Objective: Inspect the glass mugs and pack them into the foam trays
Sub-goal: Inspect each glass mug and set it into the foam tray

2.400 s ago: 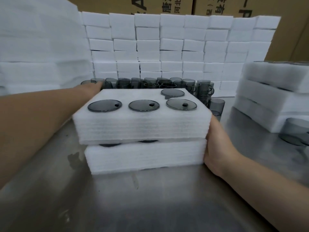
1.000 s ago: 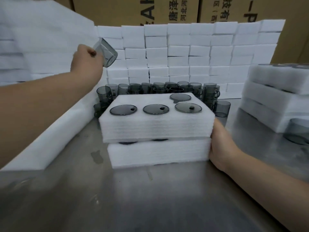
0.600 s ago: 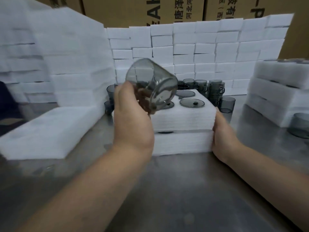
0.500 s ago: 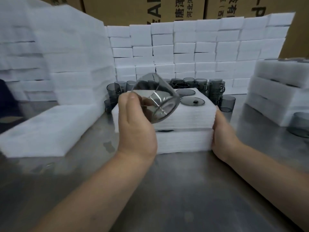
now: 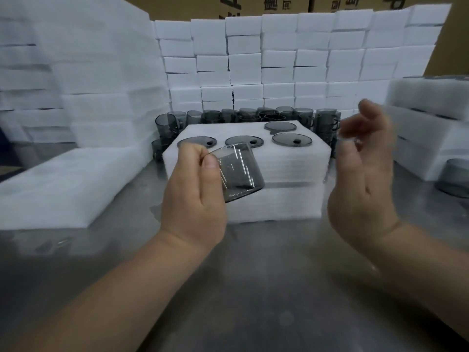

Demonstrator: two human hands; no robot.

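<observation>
Table: a brushed steel table (image 5: pixel 253 288) fills the foreground, dull and faintly reflective.
Back wall: a wall of white foam blocks (image 5: pixel 279 67) stands along the far edge, with cardboard boxes (image 5: pixel 253 3) cut off above it.
Side foam: a tall foam stack (image 5: pixel 76 72) and a flat foam sheet (image 5: pixel 63 184) sit at left; packed trays (image 5: pixel 431 123) are piled at right.
Centre: the upper foam tray (image 5: pixel 291 163) lies on the lower foam tray (image 5: pixel 279 201); four dark round glass tops (image 5: pixel 291 139) show in the upper one's pockets.
Loose stock: a row of grey mugs (image 5: pixel 253 115) stands just behind the trays.
Hard to make out: the box print is cropped; the left foam and the right side are blurred.
Left hand: the left hand (image 5: pixel 193 189) grips the held mug (image 5: pixel 238 171), thumb on its wall, fingers curled behind.
Held mug: tilted, above the table, in front of the centre trays.
Right hand: the right hand (image 5: pixel 363 179) is raised beside the trays' right end, blurred, fingers loosely spread, holding nothing.
</observation>
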